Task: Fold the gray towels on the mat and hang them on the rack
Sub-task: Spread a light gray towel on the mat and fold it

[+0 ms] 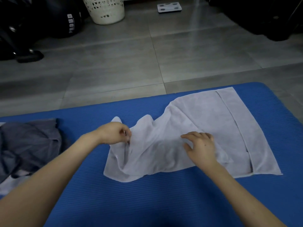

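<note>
A light gray towel (205,122) lies on the blue mat (147,199), flat at its right end and rumpled at its left. My left hand (113,132) pinches a raised fold near the towel's left edge. My right hand (200,145) rests on the middle of the towel with its fingers spread. A darker gray towel (27,143) lies bunched at the mat's left side. No rack is in view.
Gray floor tiles (123,63) stretch beyond the mat. A white perforated laundry basket (106,9) stands at the back, a bathroom scale (169,7) to its right. Dark bags and gear (41,22) sit at the back left, another dark object (270,17) at the back right.
</note>
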A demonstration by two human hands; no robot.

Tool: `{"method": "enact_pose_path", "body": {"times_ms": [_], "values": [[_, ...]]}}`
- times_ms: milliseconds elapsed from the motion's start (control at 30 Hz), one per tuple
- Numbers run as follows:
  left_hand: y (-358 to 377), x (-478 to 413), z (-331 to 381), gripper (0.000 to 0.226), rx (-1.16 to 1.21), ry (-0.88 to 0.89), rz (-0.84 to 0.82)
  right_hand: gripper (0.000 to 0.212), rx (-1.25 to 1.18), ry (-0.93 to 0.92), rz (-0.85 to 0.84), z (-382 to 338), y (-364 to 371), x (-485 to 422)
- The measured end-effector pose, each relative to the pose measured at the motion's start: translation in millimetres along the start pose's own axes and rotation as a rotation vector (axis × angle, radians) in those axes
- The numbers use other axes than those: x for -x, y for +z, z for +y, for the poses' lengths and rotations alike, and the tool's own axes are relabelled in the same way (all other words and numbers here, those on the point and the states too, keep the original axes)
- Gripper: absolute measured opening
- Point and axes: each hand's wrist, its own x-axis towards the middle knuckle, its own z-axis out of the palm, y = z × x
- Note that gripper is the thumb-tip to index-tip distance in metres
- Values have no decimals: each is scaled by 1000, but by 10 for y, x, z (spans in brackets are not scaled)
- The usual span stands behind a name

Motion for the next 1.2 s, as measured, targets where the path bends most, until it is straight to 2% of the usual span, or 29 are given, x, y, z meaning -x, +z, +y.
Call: {"method": "enact_pose_path", "body": {"times_ms": [33,100,233,367,433,500,600,667,767,833,900,933,1033,1133,1200], "values": [[78,-67,-139,20,-29,-76,118,22,-10,-51,-15,-89,76,16],[267,-173,-373,26,-91,-204,243,33,-25,-150,-64,-253,229,41],[584,-340,-631,41,-48,-350,281,47,-1,-246,-151,-551,466,-46],[794,-547,-745,67,193,-479,382,59,-21,-171,-170,-737,634,-426],[851,-643,-761,71,284,-525,420,66,-7,-141,-216,-806,714,-642],[898,-716,-768,63,294,-532,429,66,62,-141,-365,-858,809,-844],[932,-737,-772,30,295,-504,507,56,240,-144,-505,-886,981,-1044],[870,-646,-802,16,388,-487,615,32,227,-145,-425,-880,1024,-1113],[609,-341,-942,6,529,-528,875,12,-15,-124,-107,-872,960,-1211],[418,-143,-1082,16,605,-530,1092,7,-219,-20,23,-930,843,-1390],[276,-62,-1238,25,644,-505,1191,15,-366,101,16,-1057,826,-1630],[235,-71,-1321,32,637,-509,1163,21,-367,131,-30,-1116,860,-1727],[289,-141,-1560,55,522,-633,920,39,-140,121,-138,-1235,987,-1746],[566,-116,-1666,50,577,-713,809,38,-33,-40,14,-1259,948,-1378],[800,-88,-1656,38,600,-740,768,27,-20,-190,88,-1251,906,-952]]}}
